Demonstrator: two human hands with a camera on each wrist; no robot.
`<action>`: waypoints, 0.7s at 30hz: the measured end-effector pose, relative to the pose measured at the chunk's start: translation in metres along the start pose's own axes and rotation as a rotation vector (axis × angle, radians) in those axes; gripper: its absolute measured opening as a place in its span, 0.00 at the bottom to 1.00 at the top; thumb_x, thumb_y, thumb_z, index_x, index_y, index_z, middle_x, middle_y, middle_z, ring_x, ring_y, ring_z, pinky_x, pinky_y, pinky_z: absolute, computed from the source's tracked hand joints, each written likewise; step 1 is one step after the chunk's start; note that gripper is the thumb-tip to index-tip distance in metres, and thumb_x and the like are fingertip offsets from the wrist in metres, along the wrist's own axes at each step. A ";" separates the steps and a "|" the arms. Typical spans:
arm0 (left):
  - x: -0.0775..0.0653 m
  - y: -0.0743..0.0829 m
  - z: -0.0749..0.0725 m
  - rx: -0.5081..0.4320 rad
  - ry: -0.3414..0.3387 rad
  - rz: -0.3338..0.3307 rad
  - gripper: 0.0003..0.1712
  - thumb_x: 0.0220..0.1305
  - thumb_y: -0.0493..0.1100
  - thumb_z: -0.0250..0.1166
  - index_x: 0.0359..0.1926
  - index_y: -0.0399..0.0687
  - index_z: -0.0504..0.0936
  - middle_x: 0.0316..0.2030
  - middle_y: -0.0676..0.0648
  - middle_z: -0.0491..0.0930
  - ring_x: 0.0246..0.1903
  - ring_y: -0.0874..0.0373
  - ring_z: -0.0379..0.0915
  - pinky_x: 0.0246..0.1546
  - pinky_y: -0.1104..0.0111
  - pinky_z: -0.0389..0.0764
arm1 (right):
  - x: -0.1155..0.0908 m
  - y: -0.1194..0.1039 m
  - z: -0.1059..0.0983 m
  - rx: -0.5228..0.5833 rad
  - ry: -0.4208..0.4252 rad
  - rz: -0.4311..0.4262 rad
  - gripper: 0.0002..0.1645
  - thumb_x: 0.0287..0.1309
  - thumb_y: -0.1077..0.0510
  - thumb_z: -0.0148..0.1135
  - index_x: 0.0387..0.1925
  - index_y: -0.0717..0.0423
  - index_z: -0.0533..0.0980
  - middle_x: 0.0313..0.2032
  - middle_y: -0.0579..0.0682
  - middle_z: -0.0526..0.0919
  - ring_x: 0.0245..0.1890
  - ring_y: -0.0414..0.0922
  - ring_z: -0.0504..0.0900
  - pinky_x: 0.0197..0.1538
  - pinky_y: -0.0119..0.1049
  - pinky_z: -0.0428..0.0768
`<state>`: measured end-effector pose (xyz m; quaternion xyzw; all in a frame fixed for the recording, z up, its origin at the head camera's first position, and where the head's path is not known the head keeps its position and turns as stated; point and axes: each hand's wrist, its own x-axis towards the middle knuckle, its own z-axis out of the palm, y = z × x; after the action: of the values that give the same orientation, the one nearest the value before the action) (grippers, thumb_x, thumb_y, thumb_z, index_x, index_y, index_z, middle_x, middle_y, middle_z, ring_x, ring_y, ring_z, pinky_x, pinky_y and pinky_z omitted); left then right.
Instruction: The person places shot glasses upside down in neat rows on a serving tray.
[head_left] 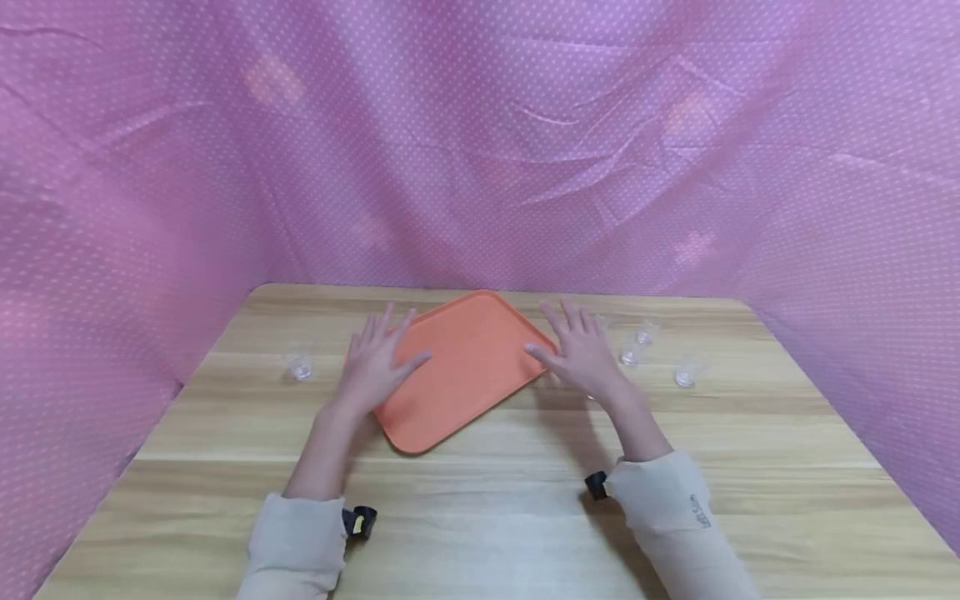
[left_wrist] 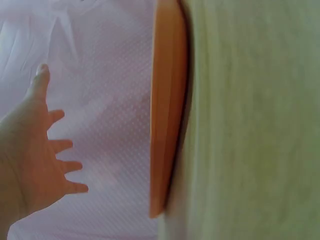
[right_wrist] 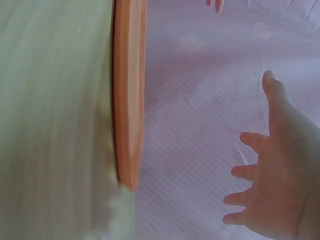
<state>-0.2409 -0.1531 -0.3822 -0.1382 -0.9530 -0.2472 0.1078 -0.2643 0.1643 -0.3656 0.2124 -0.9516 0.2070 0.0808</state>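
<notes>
An orange rectangular tray [head_left: 468, 367] with a raised rim lies turned at an angle on the wooden table. Over its left end is my left hand [head_left: 371, 367], fingers spread and holding nothing. My right hand [head_left: 581, 350] hovers by the tray's right corner, its fingers spread as well. In the left wrist view the left hand [left_wrist: 35, 155] is raised above the tray's edge [left_wrist: 167, 110], with a gap between them. Likewise, the right wrist view has the right hand [right_wrist: 280, 170] apart from the tray's side [right_wrist: 129, 100].
Several small clear cups stand right of the right hand, among them a cup [head_left: 684, 375] farthest right. One more clear cup [head_left: 300, 367] stands at the table's left. A pink dotted curtain [head_left: 480, 150] hangs around the wooden table [head_left: 480, 525].
</notes>
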 end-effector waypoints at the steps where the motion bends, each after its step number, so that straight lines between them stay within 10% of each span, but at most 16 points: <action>1: -0.001 -0.004 0.000 -0.025 0.007 0.005 0.43 0.61 0.67 0.51 0.71 0.53 0.51 0.70 0.41 0.37 0.66 0.39 0.28 0.62 0.43 0.32 | 0.002 -0.003 0.005 0.027 -0.010 0.005 0.48 0.57 0.28 0.43 0.71 0.47 0.48 0.70 0.58 0.41 0.66 0.62 0.37 0.64 0.60 0.35; 21: -0.030 -0.068 0.028 -0.063 -0.186 -0.210 0.54 0.53 0.69 0.58 0.69 0.39 0.52 0.68 0.32 0.31 0.65 0.35 0.22 0.63 0.47 0.27 | 0.034 0.022 0.081 0.154 -0.138 0.156 0.47 0.56 0.30 0.48 0.69 0.50 0.54 0.68 0.63 0.42 0.66 0.64 0.38 0.64 0.61 0.41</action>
<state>-0.2383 -0.2022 -0.4447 -0.0632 -0.9598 -0.2731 -0.0117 -0.3101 0.1352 -0.4379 0.1572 -0.9498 0.2698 -0.0175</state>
